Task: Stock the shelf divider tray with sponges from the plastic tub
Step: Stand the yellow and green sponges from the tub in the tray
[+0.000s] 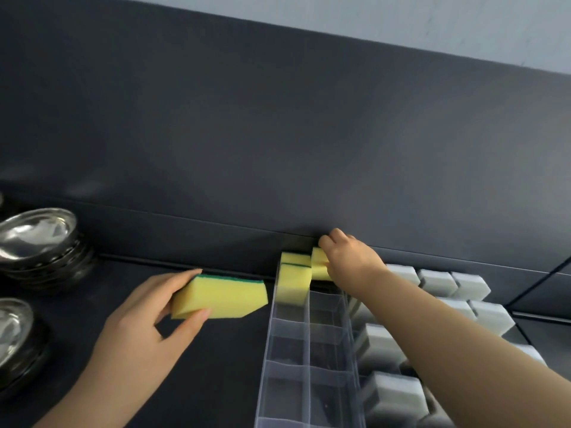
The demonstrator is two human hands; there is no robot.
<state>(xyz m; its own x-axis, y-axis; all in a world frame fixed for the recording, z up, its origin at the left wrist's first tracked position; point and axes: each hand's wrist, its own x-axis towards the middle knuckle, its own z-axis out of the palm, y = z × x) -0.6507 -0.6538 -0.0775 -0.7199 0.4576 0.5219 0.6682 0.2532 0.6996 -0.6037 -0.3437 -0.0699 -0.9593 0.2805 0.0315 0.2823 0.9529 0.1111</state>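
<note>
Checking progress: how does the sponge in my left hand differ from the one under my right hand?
The left hand holds the loose sponge outside the tray, flat, green layer showing; the right hand grips the other sponge inside it, at the back, partly hidden, no green visible. Both are yellow.

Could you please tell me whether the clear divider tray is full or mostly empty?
Mostly empty: the divider tray holds yellow sponges only at its far end.

No text, label, brand, number or sign is showing readably anywhere. Nothing legible is appearing on the yellow sponges (pixel 219 299) at 6 o'clock, the divider tray (pixel 309 350) at 5 o'clock, the grey sponges (pixel 437 281) at 4 o'clock or the steel bowls (pixel 37 233) at 9 o'clock.
</note>
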